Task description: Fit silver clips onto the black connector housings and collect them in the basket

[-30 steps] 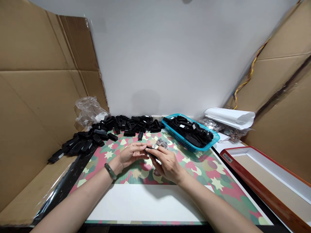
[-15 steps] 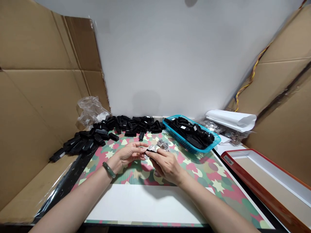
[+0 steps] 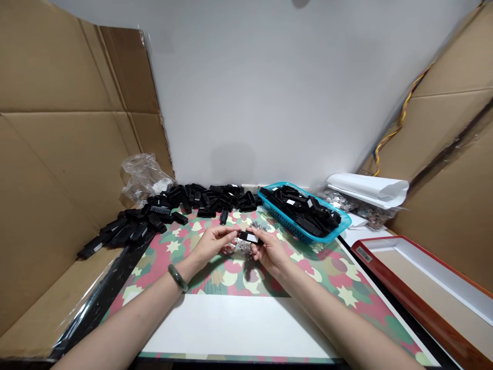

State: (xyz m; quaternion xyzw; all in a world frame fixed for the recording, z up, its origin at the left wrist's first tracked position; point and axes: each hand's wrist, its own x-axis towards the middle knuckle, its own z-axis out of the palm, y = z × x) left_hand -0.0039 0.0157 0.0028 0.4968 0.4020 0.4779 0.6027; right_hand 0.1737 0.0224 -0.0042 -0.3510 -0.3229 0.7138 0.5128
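Observation:
Between my two hands is a small black plastic piece [image 3: 249, 237] with a white label facing up. My right hand [image 3: 272, 251] is closed around its right end. At its left end, my left hand [image 3: 213, 243], with a green bangle on the wrist, pinches with thumb and forefinger. Whether a smaller part is also in those fingertips is hidden. Just beneath and behind the hands lies a heap of small shiny metal parts [image 3: 244, 248], partly covered by the fingers.
Many similar black pieces [image 3: 208, 200] lie piled along the back and left. A blue basket [image 3: 295, 226] of them stands at the back right. Farther right are white paper [image 3: 365, 189], bagged metal parts [image 3: 339, 199] and a red-rimmed tray [image 3: 379, 267]. Cardboard walls [image 3: 65, 169] flank the table.
The black piece has been turned so that its white label shows. Both hands have shifted slightly right, and my right hand's fingers have moved to its right end.

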